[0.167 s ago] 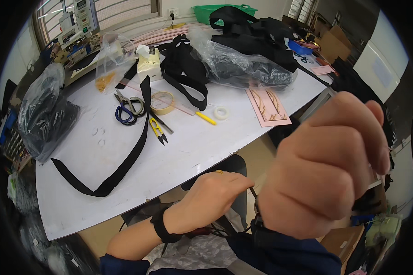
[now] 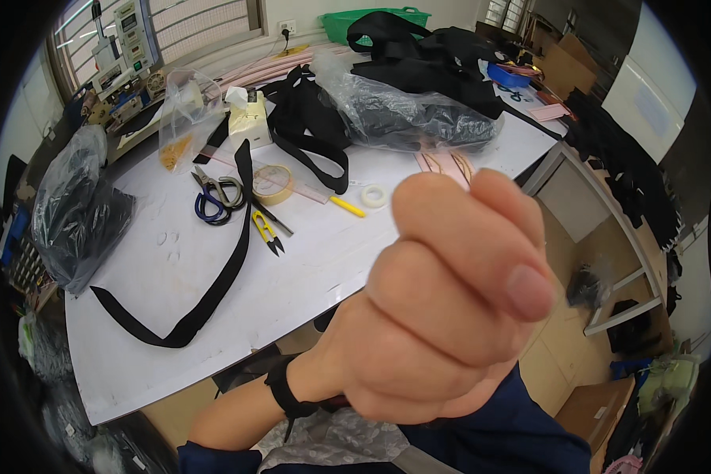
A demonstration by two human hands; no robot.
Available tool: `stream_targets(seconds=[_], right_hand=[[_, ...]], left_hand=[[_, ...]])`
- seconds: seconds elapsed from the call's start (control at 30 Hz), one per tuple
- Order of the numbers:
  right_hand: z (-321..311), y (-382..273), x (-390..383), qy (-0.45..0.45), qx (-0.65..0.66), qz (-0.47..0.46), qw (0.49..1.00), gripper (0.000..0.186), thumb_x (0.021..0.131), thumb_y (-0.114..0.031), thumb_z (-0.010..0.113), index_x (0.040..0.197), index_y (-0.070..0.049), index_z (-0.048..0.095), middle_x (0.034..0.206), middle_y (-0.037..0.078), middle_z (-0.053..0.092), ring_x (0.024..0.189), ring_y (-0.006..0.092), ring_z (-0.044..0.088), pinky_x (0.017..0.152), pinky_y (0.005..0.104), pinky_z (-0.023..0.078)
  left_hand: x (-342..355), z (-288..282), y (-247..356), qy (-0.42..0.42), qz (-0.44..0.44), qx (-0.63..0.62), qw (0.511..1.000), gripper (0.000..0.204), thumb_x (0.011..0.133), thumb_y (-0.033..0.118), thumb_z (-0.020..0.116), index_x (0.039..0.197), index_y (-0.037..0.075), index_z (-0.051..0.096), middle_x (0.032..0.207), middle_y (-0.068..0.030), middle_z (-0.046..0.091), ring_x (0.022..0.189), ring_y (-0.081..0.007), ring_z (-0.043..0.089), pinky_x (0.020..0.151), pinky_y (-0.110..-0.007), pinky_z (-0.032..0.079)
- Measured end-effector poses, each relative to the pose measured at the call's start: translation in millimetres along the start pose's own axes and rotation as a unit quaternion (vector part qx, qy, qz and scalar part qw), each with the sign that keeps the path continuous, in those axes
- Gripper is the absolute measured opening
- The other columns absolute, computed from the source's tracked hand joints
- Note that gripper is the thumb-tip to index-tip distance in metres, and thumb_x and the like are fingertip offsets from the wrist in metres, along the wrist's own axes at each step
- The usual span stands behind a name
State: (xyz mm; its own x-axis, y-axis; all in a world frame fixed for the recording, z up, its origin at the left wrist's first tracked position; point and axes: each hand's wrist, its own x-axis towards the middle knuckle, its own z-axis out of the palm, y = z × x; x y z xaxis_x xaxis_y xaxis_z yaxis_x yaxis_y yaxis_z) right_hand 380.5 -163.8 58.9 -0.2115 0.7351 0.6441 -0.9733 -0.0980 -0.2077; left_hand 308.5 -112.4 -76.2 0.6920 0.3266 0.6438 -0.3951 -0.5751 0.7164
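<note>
My right hand is large and close to the camera, curled into a fist; whatever it may hold is hidden. My left hand, with a black band on the wrist, is behind it, its fingers hidden. Beyond both is the white worktable, with a long black strap, dark-handled scissors, yellow thread snips, a tan tape roll, a white ring-shaped roll and a yellow-handled tool. A pink card with chains shows partly above my right hand.
Plastic bags of dark material lie left, with a filled bag and black straps at the back. A green basket, blue tray and machine stand behind. A metal-framed table and cardboard box are right.
My right fist has swung left and toward the middle, now covering my left hand's fingers and much of the pink card. The metal-framed table at the right has come into fuller view.
</note>
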Motion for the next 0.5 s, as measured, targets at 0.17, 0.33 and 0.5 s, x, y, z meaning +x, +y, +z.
stream_targets(seconds=[0.17,0.33,0.5], right_hand=[[-17,12,14,0.048,0.036,0.045,0.997,0.046,0.106,-0.031,0.032,0.079,-0.006,0.059,0.048,0.000,0.039,0.046,0.0124,0.034,0.043,0.0273,0.028],[-43,6,17,0.060,0.018,0.036,0.997,0.042,0.105,-0.029,0.035,0.082,-0.007,0.061,0.049,0.000,0.040,0.046,0.0120,0.035,0.044,0.0275,0.028],[-51,3,20,0.048,-0.039,0.054,0.997,0.041,0.107,-0.029,0.028,0.087,-0.009,0.058,0.055,0.000,0.043,0.052,0.0120,0.037,0.050,0.0273,0.031]], left_hand=[[-22,-5,-6,0.028,-0.048,-0.098,0.994,0.017,0.094,0.024,0.063,0.107,0.016,0.069,0.092,-0.0008,0.063,0.085,-0.0174,0.056,0.088,-0.040,0.042],[-31,-6,-9,-0.029,-0.113,-0.134,0.984,0.018,0.094,0.023,0.063,0.107,0.014,0.070,0.092,-0.0018,0.064,0.086,-0.0161,0.057,0.086,-0.037,0.043],[-15,-4,-5,-0.030,-0.196,-0.120,0.973,0.018,0.093,0.022,0.064,0.107,0.011,0.070,0.093,-0.0028,0.066,0.086,-0.0148,0.058,0.085,-0.034,0.044]])
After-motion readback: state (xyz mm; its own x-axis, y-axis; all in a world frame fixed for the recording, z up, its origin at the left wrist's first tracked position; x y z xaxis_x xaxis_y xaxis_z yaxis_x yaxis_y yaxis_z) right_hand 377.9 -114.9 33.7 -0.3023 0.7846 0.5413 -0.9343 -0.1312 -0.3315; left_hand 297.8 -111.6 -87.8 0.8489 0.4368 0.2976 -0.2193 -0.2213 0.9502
